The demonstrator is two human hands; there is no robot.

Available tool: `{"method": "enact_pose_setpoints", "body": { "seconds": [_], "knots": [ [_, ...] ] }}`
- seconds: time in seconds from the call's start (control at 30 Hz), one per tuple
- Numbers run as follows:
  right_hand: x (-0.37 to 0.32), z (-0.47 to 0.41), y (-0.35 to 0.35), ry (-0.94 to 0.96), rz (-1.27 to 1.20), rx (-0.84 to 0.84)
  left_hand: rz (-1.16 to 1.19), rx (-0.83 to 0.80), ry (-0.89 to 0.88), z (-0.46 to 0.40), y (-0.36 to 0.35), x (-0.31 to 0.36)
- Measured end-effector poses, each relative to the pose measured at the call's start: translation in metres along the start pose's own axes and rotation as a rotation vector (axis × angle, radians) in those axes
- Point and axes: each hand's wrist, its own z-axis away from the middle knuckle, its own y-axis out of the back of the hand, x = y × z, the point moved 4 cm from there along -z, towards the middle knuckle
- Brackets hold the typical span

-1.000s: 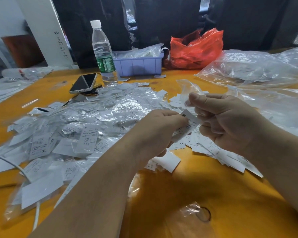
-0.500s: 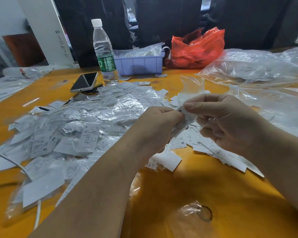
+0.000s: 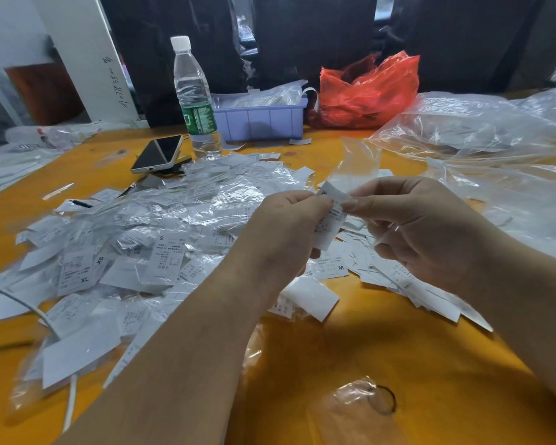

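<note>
Left of the label (image 3: 329,220) a heap of tags (image 3: 161,226) crowds in, plastic bags (image 3: 482,133) on its right; the bare table (image 3: 350,358) nearer the person lies free.

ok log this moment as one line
left hand: pinches label | right hand: pinches label | clear sleeve: sticks up behind label | pile of labels: on table

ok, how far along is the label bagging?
Probably past halfway. Done: the big heap of sleeved labels on the left. In hand: the left hand and right hand pinch one white label at a clear sleeve; whether it is inside yet, I cannot tell. Left: the smaller pile of loose labels under the right hand.
</note>
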Motion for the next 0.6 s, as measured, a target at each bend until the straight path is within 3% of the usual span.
{"method": "enact_pose_setpoints", "body": {
  "seconds": [0.2, 0.4, 0.6],
  "knots": [
    [0.0019, 0.0006, -0.0030, 0.004, -0.015, -0.048, -0.033, -0.064, -0.017, -0.0007, -0.0068, -0.0009],
    [0.0047, -0.0007, -0.0038, -0.033, -0.040, -0.108, -0.049, -0.021, -0.061, -0.0019, -0.0026, -0.0009],
    [0.0018, 0.0017, -0.0048, -0.031, -0.011, -0.151, -0.253, 0.036, -0.122, 0.0003, -0.0058, -0.0013]
  ]
}}
